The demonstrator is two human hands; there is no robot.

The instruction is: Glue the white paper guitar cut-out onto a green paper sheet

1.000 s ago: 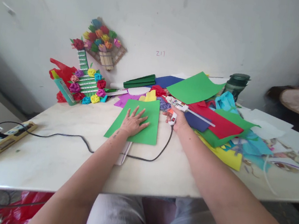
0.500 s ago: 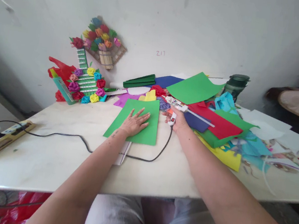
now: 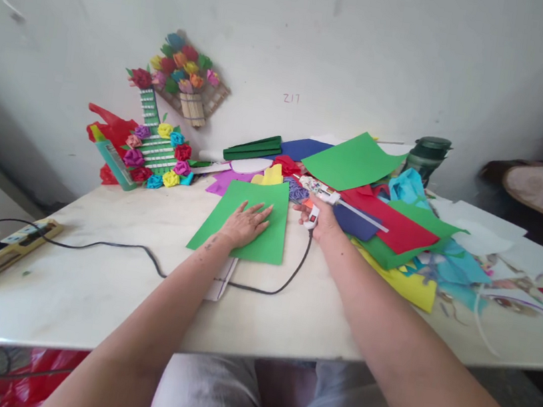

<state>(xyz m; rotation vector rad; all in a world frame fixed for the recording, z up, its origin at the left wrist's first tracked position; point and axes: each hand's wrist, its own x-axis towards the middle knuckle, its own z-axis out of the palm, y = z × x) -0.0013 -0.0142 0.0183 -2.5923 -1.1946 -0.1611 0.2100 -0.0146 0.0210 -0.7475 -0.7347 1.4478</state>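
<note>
My left hand (image 3: 245,225) lies flat, fingers spread, on a green sheet of paper (image 3: 272,234) on the table (image 3: 102,294). To its right, my right hand (image 3: 322,219) is wrapped round the handle of a white glue gun (image 3: 318,190). The gun's nozzle points to the upper left, and a clear glue stick (image 3: 363,217) sticks out of its back end. From the handle a black cord (image 3: 259,290) runs left across the table. Under the sheet's near edge, part of a folded white paper (image 3: 220,282) shows beneath my left wrist.
A yellow power strip (image 3: 1,260) lies at the left edge. Behind it stands a green guitar-shaped craft (image 3: 157,152) with paper flowers. Coloured sheets, among them a red one (image 3: 394,224), are heaped at the back and right, near a dark green jar (image 3: 428,157).
My left hand's fingers shift very slightly on the green sheet. The glue gun stays in my right hand, in nearly the same place.
</note>
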